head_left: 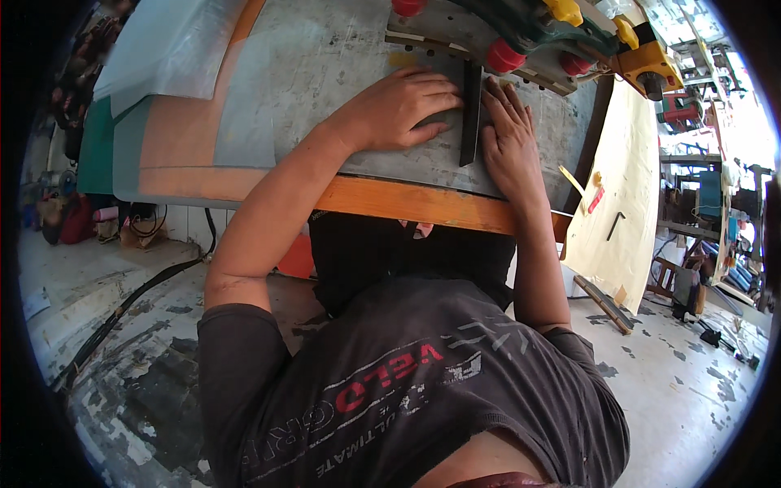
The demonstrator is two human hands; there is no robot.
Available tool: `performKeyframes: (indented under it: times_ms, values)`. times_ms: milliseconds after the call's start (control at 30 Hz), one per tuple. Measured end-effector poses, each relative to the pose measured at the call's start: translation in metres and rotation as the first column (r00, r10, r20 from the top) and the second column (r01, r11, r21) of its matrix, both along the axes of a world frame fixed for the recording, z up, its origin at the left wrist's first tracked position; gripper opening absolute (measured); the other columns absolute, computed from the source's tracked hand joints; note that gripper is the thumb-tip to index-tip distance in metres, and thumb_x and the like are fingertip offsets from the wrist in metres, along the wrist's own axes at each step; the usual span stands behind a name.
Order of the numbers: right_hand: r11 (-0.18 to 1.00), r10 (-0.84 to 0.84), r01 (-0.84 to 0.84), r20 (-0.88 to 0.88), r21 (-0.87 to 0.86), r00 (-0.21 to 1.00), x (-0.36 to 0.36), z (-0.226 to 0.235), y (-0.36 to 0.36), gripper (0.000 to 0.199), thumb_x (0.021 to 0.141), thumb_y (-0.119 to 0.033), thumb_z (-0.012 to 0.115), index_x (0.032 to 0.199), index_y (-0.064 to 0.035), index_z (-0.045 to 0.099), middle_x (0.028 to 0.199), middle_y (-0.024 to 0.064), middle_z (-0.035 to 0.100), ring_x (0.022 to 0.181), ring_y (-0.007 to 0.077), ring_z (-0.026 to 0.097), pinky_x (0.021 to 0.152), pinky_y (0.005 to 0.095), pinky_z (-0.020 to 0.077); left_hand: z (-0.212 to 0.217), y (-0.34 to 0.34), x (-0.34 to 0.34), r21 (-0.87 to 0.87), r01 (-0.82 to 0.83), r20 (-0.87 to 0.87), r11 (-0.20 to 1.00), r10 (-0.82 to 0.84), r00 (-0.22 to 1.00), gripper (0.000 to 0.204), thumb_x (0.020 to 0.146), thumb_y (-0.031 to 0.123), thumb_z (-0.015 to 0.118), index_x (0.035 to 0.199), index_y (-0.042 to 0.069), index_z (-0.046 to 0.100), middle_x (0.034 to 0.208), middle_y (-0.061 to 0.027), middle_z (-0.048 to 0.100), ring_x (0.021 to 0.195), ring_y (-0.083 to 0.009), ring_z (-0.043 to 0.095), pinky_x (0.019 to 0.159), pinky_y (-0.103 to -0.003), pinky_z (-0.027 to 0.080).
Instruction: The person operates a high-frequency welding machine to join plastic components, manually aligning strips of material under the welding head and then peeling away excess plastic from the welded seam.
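Observation:
A dark, narrow flat bar [471, 118] lies on the worn grey work surface [325, 49], pointing roughly toward me. To its left rests my left hand [400, 107], palm down, with the thumb apart and the fingertips close to the bar's edge. On the other side, my right hand [511, 142] lies flat with its fingers stretched forward. Neither hand grips anything; whether the fingertips touch the bar is hard to see. The far end of the bar reaches a metal rail [431, 47] with holes along it.
A green machine frame with red knobs [506, 57] and yellow handles [626, 32] stands beyond my hands. A clear plastic sheet [175, 49] covers the far left. At right, yellowish paper [626, 187] carries a hex key [616, 226]. A wooden edge [407, 203] runs along the front.

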State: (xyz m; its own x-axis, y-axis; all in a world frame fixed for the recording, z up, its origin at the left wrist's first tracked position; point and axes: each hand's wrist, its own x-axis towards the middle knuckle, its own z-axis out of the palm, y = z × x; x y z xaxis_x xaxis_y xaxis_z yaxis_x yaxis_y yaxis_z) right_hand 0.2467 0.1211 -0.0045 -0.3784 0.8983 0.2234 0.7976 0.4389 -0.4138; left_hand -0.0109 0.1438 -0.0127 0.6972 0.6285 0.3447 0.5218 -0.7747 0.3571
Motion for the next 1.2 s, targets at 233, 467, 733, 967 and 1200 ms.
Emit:
performKeyframes:
  times_ms: [233, 467, 733, 967, 1200]
  values:
    - [1.0, 0.011, -0.011, -0.028, 0.006, 1.0, 0.0, 0.005, -0.009, 0.055, 0.096, -0.008, 0.053, 0.151, -0.0087, 0.059, 0.167, 0.0138, 0.048, 0.161, 0.0388, 0.032, 0.133, 0.0591, 0.0196, -0.012, 0.002, 0.006, 0.078, -0.158, -0.047, 0.984, 0.162, 0.986, 0.054, 0.107, 0.037, 0.063, 0.152, 0.007, 0.058, 0.158, -0.0156, 0.056, 0.15, -0.0324, 0.049, 0.128, -0.049, 0.034]
    - [0.993, 0.078, -0.091, -0.162, -0.073, 0.984, 0.02, 0.016, -0.061, 0.047, 0.092, -0.002, 0.057, 0.136, -0.0077, 0.071, 0.158, 0.0142, 0.059, 0.158, 0.0393, 0.04, 0.132, 0.0596, 0.0217, -0.009, 0.003, 0.008, 0.127, -0.164, -0.098, 0.978, 0.177, 0.979, 0.053, 0.108, 0.038, 0.06, 0.152, 0.008, 0.058, 0.161, -0.0125, 0.054, 0.154, -0.028, 0.044, 0.132, -0.052, 0.027]
    - [0.991, 0.115, -0.122, -0.129, -0.052, 0.985, 0.022, 0.015, -0.077, 0.045, 0.091, 0.0, 0.06, 0.132, -0.0088, 0.074, 0.156, 0.0133, 0.061, 0.155, 0.0412, 0.044, 0.131, 0.0608, 0.0233, -0.008, 0.002, 0.009, 0.11, -0.182, -0.131, 0.977, 0.196, 0.972, 0.05, 0.109, 0.038, 0.059, 0.15, 0.01, 0.06, 0.16, -0.0114, 0.055, 0.155, -0.0268, 0.043, 0.134, -0.053, 0.023]
    - [0.992, 0.118, -0.121, -0.098, -0.023, 0.988, 0.022, 0.014, -0.079, 0.046, 0.09, -0.001, 0.061, 0.132, -0.0107, 0.074, 0.155, 0.012, 0.062, 0.155, 0.0412, 0.044, 0.131, 0.0617, 0.0243, -0.009, 0.002, 0.01, 0.089, -0.184, -0.123, 0.979, 0.194, 0.973, 0.048, 0.108, 0.037, 0.059, 0.148, 0.01, 0.061, 0.16, -0.0109, 0.055, 0.155, -0.0273, 0.043, 0.134, -0.055, 0.021]
    - [0.992, 0.123, -0.124, -0.083, -0.014, 0.989, 0.02, 0.015, -0.08, 0.046, 0.087, -0.001, 0.062, 0.131, -0.0099, 0.074, 0.154, 0.0114, 0.063, 0.154, 0.0413, 0.044, 0.13, 0.062, 0.0253, -0.011, 0.001, 0.011, 0.109, -0.197, -0.141, 0.974, 0.212, 0.967, 0.049, 0.108, 0.037, 0.06, 0.149, 0.01, 0.061, 0.161, -0.0106, 0.054, 0.154, -0.0278, 0.044, 0.133, -0.054, 0.023]
